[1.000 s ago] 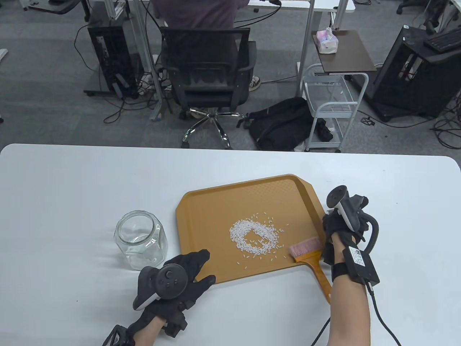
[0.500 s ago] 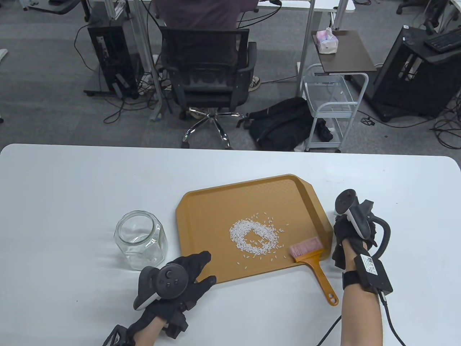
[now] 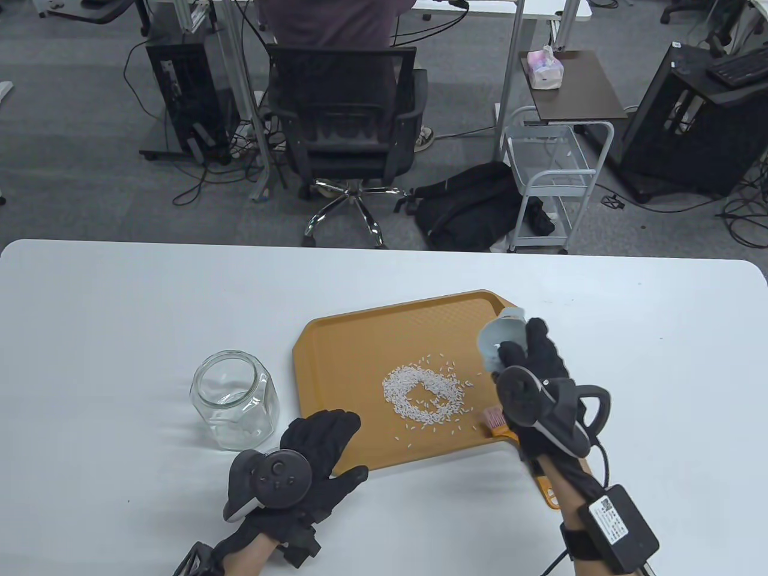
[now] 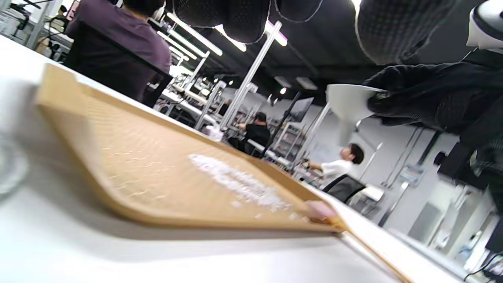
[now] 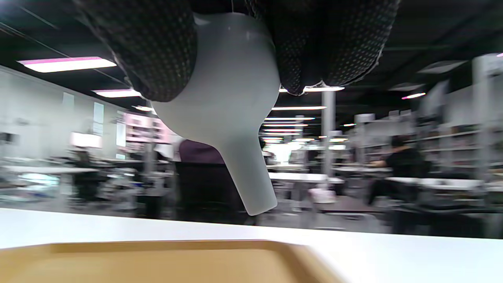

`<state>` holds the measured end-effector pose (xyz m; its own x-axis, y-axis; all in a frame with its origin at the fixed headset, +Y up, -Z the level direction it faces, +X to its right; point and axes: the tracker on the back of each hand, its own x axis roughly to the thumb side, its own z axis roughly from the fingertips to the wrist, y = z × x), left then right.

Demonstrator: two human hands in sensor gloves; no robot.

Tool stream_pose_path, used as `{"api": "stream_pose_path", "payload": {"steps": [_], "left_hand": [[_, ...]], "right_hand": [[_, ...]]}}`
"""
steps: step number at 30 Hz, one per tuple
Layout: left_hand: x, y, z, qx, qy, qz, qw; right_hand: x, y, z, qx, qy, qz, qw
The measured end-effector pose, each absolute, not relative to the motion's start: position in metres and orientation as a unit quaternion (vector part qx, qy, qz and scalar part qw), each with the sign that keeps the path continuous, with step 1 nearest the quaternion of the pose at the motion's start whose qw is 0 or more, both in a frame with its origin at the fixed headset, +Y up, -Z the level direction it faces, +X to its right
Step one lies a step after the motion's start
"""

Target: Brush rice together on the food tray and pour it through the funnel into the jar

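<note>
White rice [image 3: 425, 395] lies heaped on the orange tray [image 3: 360, 336]; it shows as a low white strip of rice [image 4: 235, 182] in the left wrist view. My right hand [image 3: 522, 354] grips a pale grey funnel [image 3: 499, 343] above the tray's right side. In the right wrist view the funnel [image 5: 232, 118] hangs spout down over the tray [image 5: 157, 259]. A pink-bristled brush [image 3: 493, 419] rests at the tray's near right corner, its orange handle under my right wrist. My left hand [image 3: 336, 447] lies flat, fingers on the tray's near left edge. An empty glass jar [image 3: 234, 399] stands left of the tray.
The white table [image 3: 120, 312] stretches wide to the left and behind the tray. Beyond its far edge are an office chair [image 3: 348, 126] with a seated person, a black backpack [image 3: 468, 207] and a white cart [image 3: 555, 174].
My right hand swung from beside the tray's right edge to above the tray, now holding the grey funnel. The brush stays put. My left hand shifted slightly along the tray's near edge.
</note>
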<state>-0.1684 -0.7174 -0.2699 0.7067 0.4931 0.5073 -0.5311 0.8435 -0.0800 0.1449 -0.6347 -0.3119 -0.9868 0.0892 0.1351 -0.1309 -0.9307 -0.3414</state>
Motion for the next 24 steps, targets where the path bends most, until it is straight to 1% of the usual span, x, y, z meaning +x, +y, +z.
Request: {"api": "stream_pose_path", "payload": {"steps": [2,3,9,12,16,20,24], "left_hand": [[-0.168,-0.716,-0.268,0.037,-0.262,0.276,0.924],[-0.169,-0.717,-0.269,0.038,-0.260,0.273,0.926],[-0.171,-0.722,-0.273,0.002,-0.253,0.300,0.920],[-0.168,-0.722,-0.272,-0.001,-0.261,0.290,0.921],[-0.163,-0.722,-0.270,-0.004,-0.271,0.281,0.921],[-0.162,-0.722,-0.270,-0.006,-0.274,0.277,0.921],[-0.157,-0.722,-0.267,-0.003,-0.281,0.232,0.931]], "right_hand": [[0.118,-0.642,-0.297,0.108,-0.161,0.979,0.065],[0.099,-0.650,-0.287,0.141,-0.149,0.977,0.067],[0.052,-0.684,-0.261,0.208,-0.120,0.965,0.101],[0.046,-0.691,-0.255,0.219,-0.106,0.961,0.134],[0.044,-0.692,-0.247,0.226,-0.108,0.953,0.173],[0.048,-0.698,-0.243,0.229,-0.103,0.952,0.176],[0.054,-0.710,-0.241,0.229,-0.099,0.946,0.207]]}}
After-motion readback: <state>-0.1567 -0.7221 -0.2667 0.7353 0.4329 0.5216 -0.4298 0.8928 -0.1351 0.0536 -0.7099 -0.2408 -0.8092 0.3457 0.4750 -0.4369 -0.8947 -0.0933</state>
